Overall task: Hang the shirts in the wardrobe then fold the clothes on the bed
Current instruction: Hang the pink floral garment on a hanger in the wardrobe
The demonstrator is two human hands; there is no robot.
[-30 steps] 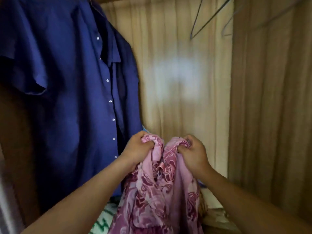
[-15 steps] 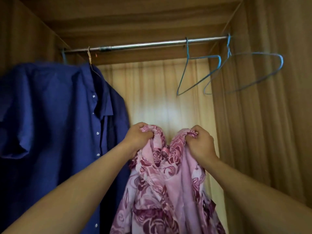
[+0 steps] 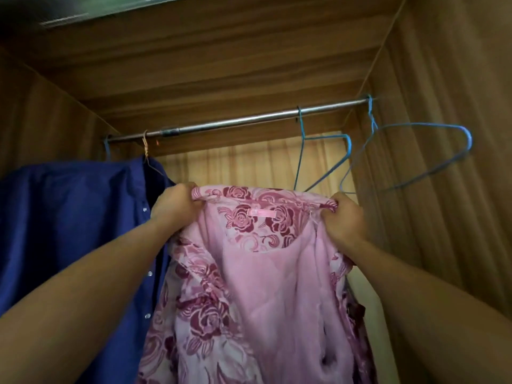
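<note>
Fingers clenched on its shoulders, the left hand and right hand had raised and spread the rose-print shirt, ready for an empty blue hanger.

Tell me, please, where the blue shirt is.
In the head view, the blue shirt hangs from the rail at far left, beside the left hand gripping the pink shirt.

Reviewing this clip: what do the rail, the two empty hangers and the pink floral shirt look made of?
The rail looks like bare metal tube, probably steel: grey with a bright sheen. The empty hangers are thin bent wire, seemingly blue-coated, with twisted necks. The floral shirt is soft, thin fabric, fibre unclear: it drapes in loose folds.
</note>
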